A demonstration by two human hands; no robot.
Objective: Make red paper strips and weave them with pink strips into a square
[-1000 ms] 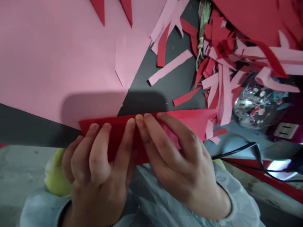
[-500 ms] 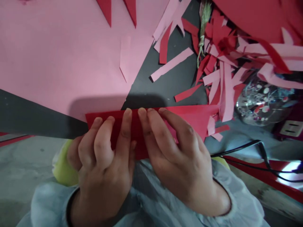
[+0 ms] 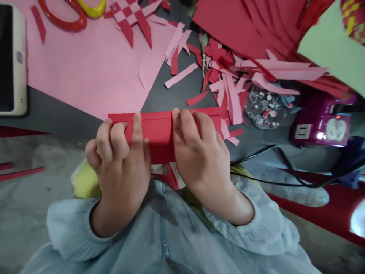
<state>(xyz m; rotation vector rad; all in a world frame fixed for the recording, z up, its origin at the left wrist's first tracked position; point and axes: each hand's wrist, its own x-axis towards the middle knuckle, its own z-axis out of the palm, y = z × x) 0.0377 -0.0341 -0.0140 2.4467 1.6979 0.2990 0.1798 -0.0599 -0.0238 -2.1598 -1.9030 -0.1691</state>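
A folded red paper [image 3: 157,131] is held flat in front of me, over the near edge of a dark surface. My left hand [image 3: 119,163] grips its left part, fingers curled and the index finger stretched along the sheet. My right hand [image 3: 201,152] covers its right part, fingers bent over the top fold. Light blue sleeves cover both wrists.
A large pink sheet [image 3: 85,72] lies behind, with a woven red-and-pink piece [image 3: 129,15] and scissors [image 3: 72,13] at its far edge. A white device [image 3: 13,59] sits at the left. Paper strips [image 3: 228,85], a clear bead bag [image 3: 268,108], a purple box [image 3: 322,125] and black cables [image 3: 285,163] lie to the right.
The view has pulled back and shows more of the surface. Both hands now curl tighter on the red paper, which looks narrower, folded over along its top edge.
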